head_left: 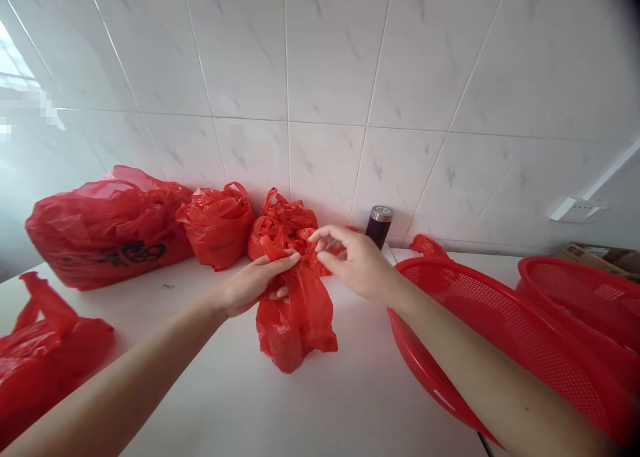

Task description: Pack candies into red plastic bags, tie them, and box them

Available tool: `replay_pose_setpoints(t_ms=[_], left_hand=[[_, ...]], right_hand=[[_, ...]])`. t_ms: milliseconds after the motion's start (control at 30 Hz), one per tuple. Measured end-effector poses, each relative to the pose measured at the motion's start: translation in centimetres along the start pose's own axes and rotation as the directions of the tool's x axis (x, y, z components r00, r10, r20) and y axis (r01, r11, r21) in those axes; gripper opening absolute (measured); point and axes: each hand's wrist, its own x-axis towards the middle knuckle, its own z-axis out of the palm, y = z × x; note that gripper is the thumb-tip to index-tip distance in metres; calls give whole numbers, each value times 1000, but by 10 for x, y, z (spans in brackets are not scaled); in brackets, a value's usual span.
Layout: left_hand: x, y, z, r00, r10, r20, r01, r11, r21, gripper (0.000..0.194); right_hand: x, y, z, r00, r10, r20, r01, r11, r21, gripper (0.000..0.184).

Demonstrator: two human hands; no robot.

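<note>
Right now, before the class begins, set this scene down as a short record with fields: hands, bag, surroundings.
Left hand: the left hand grips the upper part of a red plastic bag
Right hand: the right hand is at the bag's top, fingers bent; exact hold unclear
Surface: white tabletop
Left side: large red plastic bag with black print
Behind the hands: dark cylinder with silver-coloured lid, near the pale marbled tile wall
Right side: red perforated plastic baskets

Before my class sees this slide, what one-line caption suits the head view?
Left hand holds a red plastic bag, right hand at its top, above a white table beside red baskets.
</note>
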Motion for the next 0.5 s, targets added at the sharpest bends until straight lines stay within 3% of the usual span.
replay_pose_setpoints(t_ms=[67, 133, 267, 300, 400, 500], left_hand=[[0, 1, 1, 1000, 22, 12, -23, 1000, 19, 40], [1, 1, 1, 999, 45, -7, -45, 999, 10, 37], [7, -2, -1, 995, 98, -6, -98, 983, -153, 26], [8, -2, -3, 994, 105, 9, -102, 977, -186, 24], [10, -4, -8, 993, 119, 27, -111, 974, -195, 18], [9, -4, -10, 991, 123, 57, -114, 984, -140, 16]], right_hand=[[2, 2, 5, 997, 17, 71, -14, 999, -36, 13], [4, 5, 8, 998, 25, 50, -23, 999, -34, 8], [2, -1, 5, 965, -10, -261, 24, 998, 51, 7], [-1, -4, 4, 957, -43, -287, 60, 997, 52, 7], [-12, -12, 5, 989, -123, -88, 127, 991, 43, 9], [-19, -8, 13, 998, -36, 59, 24, 982, 188, 29]])
